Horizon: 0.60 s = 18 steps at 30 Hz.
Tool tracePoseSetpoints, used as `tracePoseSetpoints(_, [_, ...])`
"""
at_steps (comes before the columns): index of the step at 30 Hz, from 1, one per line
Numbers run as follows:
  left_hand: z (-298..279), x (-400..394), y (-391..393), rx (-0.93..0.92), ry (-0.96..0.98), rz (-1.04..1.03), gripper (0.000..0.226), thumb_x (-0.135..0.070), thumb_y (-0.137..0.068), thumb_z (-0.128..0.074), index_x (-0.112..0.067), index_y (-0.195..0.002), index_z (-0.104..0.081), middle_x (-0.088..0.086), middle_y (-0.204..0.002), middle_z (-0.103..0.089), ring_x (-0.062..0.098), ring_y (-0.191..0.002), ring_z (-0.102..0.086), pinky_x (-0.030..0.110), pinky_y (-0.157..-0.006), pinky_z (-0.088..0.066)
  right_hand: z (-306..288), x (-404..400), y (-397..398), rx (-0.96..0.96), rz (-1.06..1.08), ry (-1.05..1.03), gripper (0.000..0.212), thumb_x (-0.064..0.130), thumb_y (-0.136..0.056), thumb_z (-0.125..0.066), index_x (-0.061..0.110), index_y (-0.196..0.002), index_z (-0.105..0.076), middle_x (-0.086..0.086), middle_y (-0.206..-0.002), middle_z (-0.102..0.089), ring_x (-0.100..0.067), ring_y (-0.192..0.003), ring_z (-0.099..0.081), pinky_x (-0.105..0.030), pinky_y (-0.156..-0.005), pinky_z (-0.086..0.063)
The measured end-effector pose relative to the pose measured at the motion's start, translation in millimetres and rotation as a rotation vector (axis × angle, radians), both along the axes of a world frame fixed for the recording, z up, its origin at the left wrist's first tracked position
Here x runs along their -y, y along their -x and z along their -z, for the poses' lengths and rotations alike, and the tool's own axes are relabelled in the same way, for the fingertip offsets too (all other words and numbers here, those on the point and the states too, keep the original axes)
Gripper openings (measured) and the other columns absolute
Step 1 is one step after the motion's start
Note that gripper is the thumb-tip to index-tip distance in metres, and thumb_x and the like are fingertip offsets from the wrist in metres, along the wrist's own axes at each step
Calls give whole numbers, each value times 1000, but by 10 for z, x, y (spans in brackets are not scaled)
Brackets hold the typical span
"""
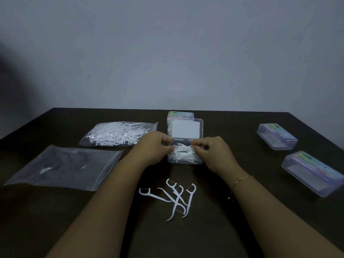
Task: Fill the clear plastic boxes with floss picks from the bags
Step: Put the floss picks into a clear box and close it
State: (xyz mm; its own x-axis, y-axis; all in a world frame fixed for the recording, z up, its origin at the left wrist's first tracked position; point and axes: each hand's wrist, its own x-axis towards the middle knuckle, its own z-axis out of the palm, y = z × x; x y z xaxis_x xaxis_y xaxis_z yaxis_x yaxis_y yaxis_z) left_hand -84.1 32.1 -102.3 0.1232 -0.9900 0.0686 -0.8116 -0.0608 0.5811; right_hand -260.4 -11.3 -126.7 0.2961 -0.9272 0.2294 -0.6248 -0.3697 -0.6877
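An open clear plastic box [186,161] stands mid-table, its lid [186,129] raised behind it, with a heap of white floss picks [183,151] inside. My left hand [154,147] is at the box's left edge, fingers curled onto the picks. My right hand [212,151] is at its right edge and pinches picks at the top of the heap. Several loose floss picks [176,197] lie on the table in front of the box. A full bag of picks [117,135] lies at the back left, and a nearly empty bag [65,167] lies nearer on the left.
A closed box [180,115] stands right behind the open one. Two closed clear boxes [276,135] [312,172] lie at the right, the nearer one close to the table's right edge. A grey wall rises behind the dark table [232,211].
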Motion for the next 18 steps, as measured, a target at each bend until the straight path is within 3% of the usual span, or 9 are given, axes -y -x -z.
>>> tracePoseSetpoints(4, [-1, -2, -10, -16, -4, -20, 33, -23, -87, -67, -17, -120, -67, -1, -126, -63, 15, -110, -59, 27, -93, -41, -47, -20, 28, -25, 3, 14, 28, 18, -93, -57, 15, -120, -65, -5, -123, -62, -10, -98, -54, -18, -83, -44])
tracePoseSetpoints(9, [-12, -14, -18, -58, -16, -58, 33, -22, -87, -67, -16, -120, -67, -1, -123, -65, 14, -107, -61, 32, -97, -46, -67, -42, 20, -7, 8, 8, 27, 17, -94, -56, 14, -119, -65, -4, -122, -63, -13, -105, -56, -24, -87, -47])
tracePoseSetpoints(14, [-40, -43, -34, -78, -27, -72, 28, -21, -89, -64, -15, -116, -68, -2, -121, -65, 13, -76, -67, 25, -72, -51, -102, -55, 32, 51, 28, 2, 28, 19, -95, -53, 15, -120, -64, -2, -122, -62, -7, -100, -53, -21, -86, -44])
tracePoseSetpoints(18, [-79, -78, -51, -96, -58, -59, 25, -27, -88, -66, -17, -111, -67, 0, -99, -68, 12, -79, -64, 26, -71, -52, -189, -118, 39, 4, -19, 21, 26, 20, -93, -56, 17, -118, -64, 1, -120, -59, -6, -99, -51, -18, -83, -45])
